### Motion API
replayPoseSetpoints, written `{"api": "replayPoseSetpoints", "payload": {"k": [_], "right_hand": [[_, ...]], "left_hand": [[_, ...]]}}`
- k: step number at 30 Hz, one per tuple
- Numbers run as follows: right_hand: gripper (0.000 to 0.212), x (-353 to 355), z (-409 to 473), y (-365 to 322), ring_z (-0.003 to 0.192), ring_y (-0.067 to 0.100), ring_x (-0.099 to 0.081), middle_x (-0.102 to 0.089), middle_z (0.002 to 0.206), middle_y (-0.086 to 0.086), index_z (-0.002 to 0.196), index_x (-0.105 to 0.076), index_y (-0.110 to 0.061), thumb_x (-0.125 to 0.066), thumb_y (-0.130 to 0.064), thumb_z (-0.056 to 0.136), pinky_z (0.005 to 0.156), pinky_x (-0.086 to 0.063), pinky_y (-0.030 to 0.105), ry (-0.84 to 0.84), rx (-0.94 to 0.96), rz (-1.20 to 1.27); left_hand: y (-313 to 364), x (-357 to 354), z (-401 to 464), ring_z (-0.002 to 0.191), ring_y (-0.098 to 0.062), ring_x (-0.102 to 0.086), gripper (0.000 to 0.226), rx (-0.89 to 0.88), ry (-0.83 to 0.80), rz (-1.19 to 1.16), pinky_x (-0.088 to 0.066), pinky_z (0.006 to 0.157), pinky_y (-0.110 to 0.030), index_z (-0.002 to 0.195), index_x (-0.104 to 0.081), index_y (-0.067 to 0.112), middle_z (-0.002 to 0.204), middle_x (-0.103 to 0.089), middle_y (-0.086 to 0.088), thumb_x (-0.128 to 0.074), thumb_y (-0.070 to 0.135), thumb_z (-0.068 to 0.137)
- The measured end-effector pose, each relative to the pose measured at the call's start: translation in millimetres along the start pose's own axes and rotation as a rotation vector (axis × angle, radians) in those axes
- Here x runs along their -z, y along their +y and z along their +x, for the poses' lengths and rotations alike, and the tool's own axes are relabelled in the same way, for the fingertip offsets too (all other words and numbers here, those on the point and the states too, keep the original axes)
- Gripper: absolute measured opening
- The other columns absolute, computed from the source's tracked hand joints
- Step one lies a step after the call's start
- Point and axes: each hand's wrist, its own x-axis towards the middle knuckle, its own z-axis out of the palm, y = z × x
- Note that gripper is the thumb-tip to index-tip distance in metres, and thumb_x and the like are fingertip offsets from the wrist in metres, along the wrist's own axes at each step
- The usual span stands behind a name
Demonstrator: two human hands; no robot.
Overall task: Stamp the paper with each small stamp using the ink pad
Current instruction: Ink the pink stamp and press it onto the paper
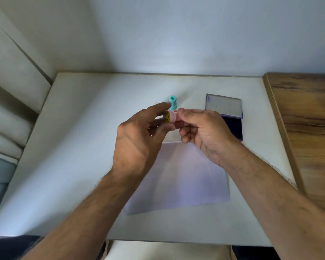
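Note:
Both my hands hold a small pink stamp point(172, 118) sideways above the table, its yellow smiley end facing left. My right hand point(204, 132) pinches the stamp's body. My left hand point(139, 136) touches its yellow end with fingers and thumb. Behind the hands a teal stamp point(173, 102) stands upright on the table. The ink pad point(231, 126) lies open at the right, its lid point(223, 105) raised and its dark pad partly hidden by my right hand. A white sheet of paper point(178, 177) lies flat below my hands.
The white table point(73, 147) ends at a wall behind. A wooden surface point(308, 128) adjoins it on the right. Cushioned furniture point(8, 91) sits to the left.

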Motion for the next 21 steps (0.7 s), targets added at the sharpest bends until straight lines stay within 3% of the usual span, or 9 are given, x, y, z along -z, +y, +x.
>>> {"api": "replayPoseSetpoints", "payload": {"k": [3,8,15,21], "right_hand": [[0.024,2.9,0.5,0.0,0.054,0.014,-0.053,-0.067,0.078,0.016,0.092,-0.075,0.000,-0.062,-0.021,0.092,0.048,-0.045,0.024,-0.059,-0.017,-0.003],[0.022,4.1,1.5,0.4,0.054,0.013,-0.052,-0.065,0.079,0.017,0.091,-0.074,0.000,-0.064,-0.019,0.090,0.047,-0.046,0.022,-0.082,-0.020,0.076],[0.013,2.5,1.0,3.2,0.053,0.012,-0.053,-0.068,0.066,0.007,0.089,-0.075,-0.004,-0.062,-0.008,0.089,0.049,-0.048,0.022,-0.085,0.032,0.075],[0.013,5.2,2.8,1.9,0.057,0.012,-0.057,-0.070,0.074,0.012,0.097,-0.074,-0.002,-0.065,-0.003,0.087,0.054,-0.052,0.023,-0.001,0.088,0.043]], "left_hand": [[-2.9,1.0,0.4,0.089,0.001,-0.070,0.032,-0.093,0.004,0.020,-0.054,0.080,-0.014,0.111,-0.072,0.028,0.106,-0.072,0.011,-0.076,0.012,0.083],[-6.0,0.1,1.1,0.086,-0.001,-0.071,0.030,-0.077,0.019,0.000,-0.052,0.079,-0.012,0.107,-0.075,0.024,0.101,-0.073,0.011,-0.079,0.014,0.079],[-3.5,1.1,0.6,0.087,0.006,-0.068,0.028,0.010,0.044,-0.048,-0.045,0.076,-0.003,0.099,-0.075,0.031,0.091,-0.075,0.015,-0.079,0.013,0.078],[-5.0,7.7,9.3,0.081,0.001,-0.072,0.028,0.171,0.018,-0.127,-0.053,0.078,-0.012,0.096,-0.076,0.030,0.086,-0.076,0.015,-0.083,0.016,0.073]]}}
